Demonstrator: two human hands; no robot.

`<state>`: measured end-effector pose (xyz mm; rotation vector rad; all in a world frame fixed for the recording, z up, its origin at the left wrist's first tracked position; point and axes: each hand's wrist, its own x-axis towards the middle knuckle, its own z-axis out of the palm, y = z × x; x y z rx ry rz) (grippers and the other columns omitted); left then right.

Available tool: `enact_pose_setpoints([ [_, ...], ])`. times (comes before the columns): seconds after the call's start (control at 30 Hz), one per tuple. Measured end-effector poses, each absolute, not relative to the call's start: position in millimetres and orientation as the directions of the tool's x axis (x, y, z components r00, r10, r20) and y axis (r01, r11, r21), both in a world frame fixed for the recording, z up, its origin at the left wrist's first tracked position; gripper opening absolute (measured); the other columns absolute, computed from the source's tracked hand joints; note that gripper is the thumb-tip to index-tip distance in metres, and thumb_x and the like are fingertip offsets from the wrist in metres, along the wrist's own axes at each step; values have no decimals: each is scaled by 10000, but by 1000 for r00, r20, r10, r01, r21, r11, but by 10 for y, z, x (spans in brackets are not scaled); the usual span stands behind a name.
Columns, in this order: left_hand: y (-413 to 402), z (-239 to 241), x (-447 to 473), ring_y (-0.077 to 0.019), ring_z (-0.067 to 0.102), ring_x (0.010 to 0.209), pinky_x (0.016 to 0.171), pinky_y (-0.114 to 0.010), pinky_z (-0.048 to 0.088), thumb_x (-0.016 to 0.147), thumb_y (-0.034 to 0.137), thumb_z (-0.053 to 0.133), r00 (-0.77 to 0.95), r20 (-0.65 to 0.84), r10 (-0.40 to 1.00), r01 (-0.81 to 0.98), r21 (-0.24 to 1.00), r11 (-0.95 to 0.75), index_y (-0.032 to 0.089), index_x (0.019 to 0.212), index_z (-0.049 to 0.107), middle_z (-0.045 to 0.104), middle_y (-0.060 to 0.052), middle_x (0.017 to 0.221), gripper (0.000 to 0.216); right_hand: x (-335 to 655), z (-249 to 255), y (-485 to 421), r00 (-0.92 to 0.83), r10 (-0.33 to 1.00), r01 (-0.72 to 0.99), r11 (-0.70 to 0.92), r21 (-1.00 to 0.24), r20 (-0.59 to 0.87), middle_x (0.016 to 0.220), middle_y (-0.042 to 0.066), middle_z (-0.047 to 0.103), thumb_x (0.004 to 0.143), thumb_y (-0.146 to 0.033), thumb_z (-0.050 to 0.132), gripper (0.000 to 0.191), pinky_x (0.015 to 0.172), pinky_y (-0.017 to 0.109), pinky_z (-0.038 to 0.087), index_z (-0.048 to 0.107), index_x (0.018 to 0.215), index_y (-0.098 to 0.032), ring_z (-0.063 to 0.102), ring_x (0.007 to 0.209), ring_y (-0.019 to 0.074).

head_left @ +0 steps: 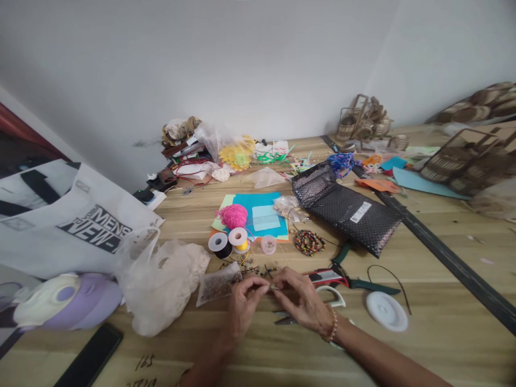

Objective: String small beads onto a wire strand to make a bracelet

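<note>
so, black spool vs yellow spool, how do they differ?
The black spool is wound in black, the yellow spool in yellow. The black spool's top looks greyish white, the yellow spool's pinker. The black spool sits to the left and slightly nearer the camera; the yellow spool is farther back. Both stand upright, with round, pale tops.

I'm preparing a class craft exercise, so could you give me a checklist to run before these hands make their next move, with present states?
1. Left hand and right hand meeting at the small piece: ok.
2. Small piece identifiable: cannot tell, too small.
3. Scissors fully visible: not ok, the right hand partly hides them.
4. Loose beads gathered up: not ok, scattered beyond the hands.
5. Black spool standing upright: ok.
</note>
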<state>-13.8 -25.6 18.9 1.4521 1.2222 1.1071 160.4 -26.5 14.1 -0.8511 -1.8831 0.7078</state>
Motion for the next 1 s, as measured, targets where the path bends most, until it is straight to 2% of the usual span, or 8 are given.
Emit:
enact_pose_setpoints([
  [0.1, -285, 214, -120, -174, 624, 679, 669, -256, 481, 750, 221, 656, 124, 240, 963, 227, 938, -263, 172, 653, 692, 669, -33, 672, 114, 1607, 148, -274, -362, 787, 250, 599, -761, 500, 844, 49, 619, 872, -146, 548, 138, 662, 259, 459, 548, 1005, -185, 568, 741, 158],
  [0.23, -311, 224, -94, -173, 623, 656, 638, -250, 480, 769, 209, 649, 149, 322, 935, 257, 900, -351, 173, 660, 693, 654, -37, 662, 123, 1600, 144, -276, -384, 756, 222, 632, -742, 529, 890, 65, 650, 888, -158, 530, 145, 707, 271, 483, 552, 1028, -186, 599, 802, 170],
  [0.47, -307, 256, -114, -179, 613, 675, 660, -256, 468, 805, 252, 629, 150, 271, 951, 252, 919, -302, 173, 659, 677, 656, -42, 675, 172, 1589, 119, -264, -367, 767, 253, 627, -737, 526, 836, 62, 642, 880, -119, 479, 132, 673, 271, 485, 553, 961, -192, 597, 755, 171],
  [0.73, -302, 268, -122, -175, 602, 686, 669, -250, 454, 794, 246, 636, 143, 246, 959, 216, 937, -273, 168, 668, 673, 654, -38, 686, 153, 1606, 130, -279, -388, 746, 232, 647, -726, 541, 895, 67, 641, 866, -124, 503, 180, 717, 279, 490, 539, 1031, -188, 601, 812, 175],
  [0.9, -300, 268, -120, -177, 603, 682, 667, -255, 453, 802, 247, 626, 160, 246, 956, 228, 933, -279, 164, 670, 676, 657, -44, 685, 164, 1597, 95, -271, -354, 761, 232, 635, -737, 544, 785, 38, 640, 918, -203, 525, 48, 635, 241, 475, 565, 935, -184, 590, 696, 145],
  [1.0, -294, 269, -123, -182, 603, 679, 666, -261, 456, 797, 260, 630, 149, 246, 958, 256, 926, -278, 167, 664, 678, 658, -46, 681, 169, 1596, 87, -261, -346, 771, 248, 625, -740, 535, 745, 39, 633, 945, -228, 500, 127, 611, 240, 462, 583, 861, -180, 580, 668, 142],
])
